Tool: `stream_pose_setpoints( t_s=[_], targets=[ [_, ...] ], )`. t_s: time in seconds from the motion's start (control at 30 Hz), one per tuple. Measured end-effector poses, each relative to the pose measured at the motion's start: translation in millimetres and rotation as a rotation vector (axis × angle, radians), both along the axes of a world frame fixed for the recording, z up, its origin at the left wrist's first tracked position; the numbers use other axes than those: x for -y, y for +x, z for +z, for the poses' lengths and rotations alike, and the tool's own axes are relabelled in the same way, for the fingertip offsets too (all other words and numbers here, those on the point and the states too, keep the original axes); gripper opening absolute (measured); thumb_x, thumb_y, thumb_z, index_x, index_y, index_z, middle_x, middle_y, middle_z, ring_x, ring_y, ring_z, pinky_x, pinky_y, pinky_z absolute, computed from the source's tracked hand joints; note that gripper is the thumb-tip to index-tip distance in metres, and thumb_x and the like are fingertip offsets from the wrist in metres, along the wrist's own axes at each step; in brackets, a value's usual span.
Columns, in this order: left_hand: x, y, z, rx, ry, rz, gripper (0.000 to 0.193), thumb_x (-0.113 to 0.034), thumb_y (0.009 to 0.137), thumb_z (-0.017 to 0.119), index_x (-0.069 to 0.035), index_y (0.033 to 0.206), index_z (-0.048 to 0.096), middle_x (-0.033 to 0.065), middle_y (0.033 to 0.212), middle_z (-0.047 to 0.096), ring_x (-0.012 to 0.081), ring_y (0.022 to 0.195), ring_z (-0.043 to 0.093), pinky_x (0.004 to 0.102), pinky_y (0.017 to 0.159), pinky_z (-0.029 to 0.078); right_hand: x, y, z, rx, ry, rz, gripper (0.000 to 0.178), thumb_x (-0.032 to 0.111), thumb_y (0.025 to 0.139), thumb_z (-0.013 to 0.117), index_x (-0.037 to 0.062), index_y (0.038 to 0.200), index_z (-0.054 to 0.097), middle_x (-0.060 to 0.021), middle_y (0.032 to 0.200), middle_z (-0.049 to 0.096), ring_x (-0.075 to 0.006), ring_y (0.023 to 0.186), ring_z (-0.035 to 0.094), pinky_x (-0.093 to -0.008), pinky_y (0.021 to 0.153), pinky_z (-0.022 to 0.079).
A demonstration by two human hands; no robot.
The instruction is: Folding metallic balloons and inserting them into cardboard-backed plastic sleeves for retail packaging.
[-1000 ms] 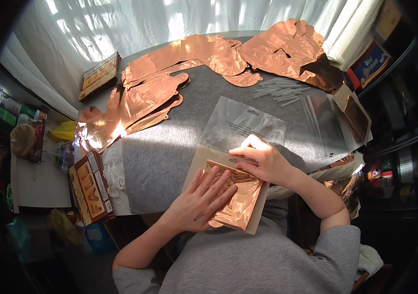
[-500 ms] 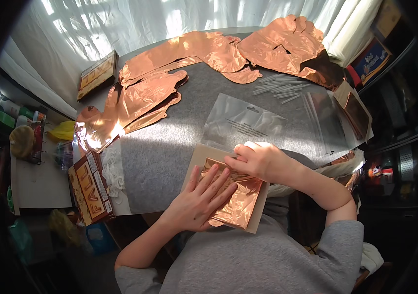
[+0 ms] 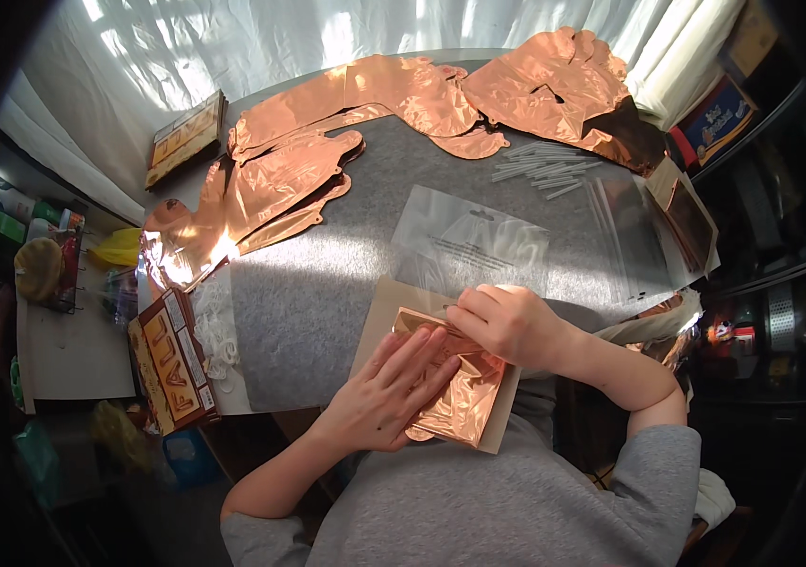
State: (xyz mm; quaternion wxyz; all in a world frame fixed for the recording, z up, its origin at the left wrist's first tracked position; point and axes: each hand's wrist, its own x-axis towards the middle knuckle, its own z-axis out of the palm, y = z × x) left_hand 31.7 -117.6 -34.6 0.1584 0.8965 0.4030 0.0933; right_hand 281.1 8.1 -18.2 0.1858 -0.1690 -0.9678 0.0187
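Note:
A copper-coloured foil balloon (image 3: 467, 399), folded into a flat rectangle, lies on a tan cardboard sheet (image 3: 382, 307) at the table's near edge, against my body. My left hand (image 3: 394, 387) rests flat across the foil's left part, fingers stretched out. At the top edge of the folded foil, the fingers of my right hand (image 3: 502, 326) are curled and pinch it; the fingertips are partly hidden. Just beyond the cardboard lies a clear plastic bag (image 3: 464, 241) with a hang hole.
Flat foil balloons (image 3: 318, 106) spread along the table's far side. Near them lie several clear straws (image 3: 549, 168) and clear bags (image 3: 625, 236). Printed packs (image 3: 174, 364) stand at left beside white string (image 3: 217, 331); another stack (image 3: 186, 142) is at far left. Foil-backed cards (image 3: 682, 217) are at right.
My left fingers have drawn closer together on the foil. The right hand has shifted slightly right and down, still curled at the foil's top edge.

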Motion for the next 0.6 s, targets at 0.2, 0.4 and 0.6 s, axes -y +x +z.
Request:
stream_pose_setpoints(
  t_s=[0.2, 0.4, 0.6],
  targets=[
    [7, 3, -3, 0.025, 0.105, 0.044, 0.083, -0.037, 0.091, 0.059, -0.010, 0.167, 0.037, 0.0183, 0.170, 0.034, 0.0327, 0.157, 0.035, 0.0646, 0.130, 0.014, 18, 0, 7, -0.087, -0.068, 0.041, 0.025, 0.012, 0.087, 0.072, 0.0032, 0.110, 0.071, -0.0044, 0.092, 0.065, -0.0187, 0.079, 0.070, -0.0314, 0.066, 0.059],
    [3, 4, 2, 0.043, 0.068, 0.008, 0.089, -0.035, 0.087, 0.064, -0.006, 0.167, 0.037, 0.0186, 0.168, 0.036, 0.0323, 0.154, 0.037, 0.0653, 0.130, 0.014, 14, 6, 6, -0.082, -0.141, 0.077, 0.020, 0.012, 0.086, 0.071, 0.0027, 0.104, 0.067, -0.0050, 0.091, 0.062, -0.0198, 0.079, 0.069, -0.0323, 0.066, 0.057],
    [4, 2, 1, 0.026, 0.112, -0.003, 0.090, -0.034, 0.082, 0.072, -0.002, 0.161, 0.043, 0.0177, 0.166, 0.040, 0.0318, 0.152, 0.040, 0.0631, 0.130, 0.017, 8, 14, 9, -0.040, -0.494, 0.012, 0.028, 0.017, 0.094, 0.074, 0.0057, 0.120, 0.071, -0.0062, 0.103, 0.068, -0.0245, 0.090, 0.071, -0.0359, 0.073, 0.059]
  ],
)
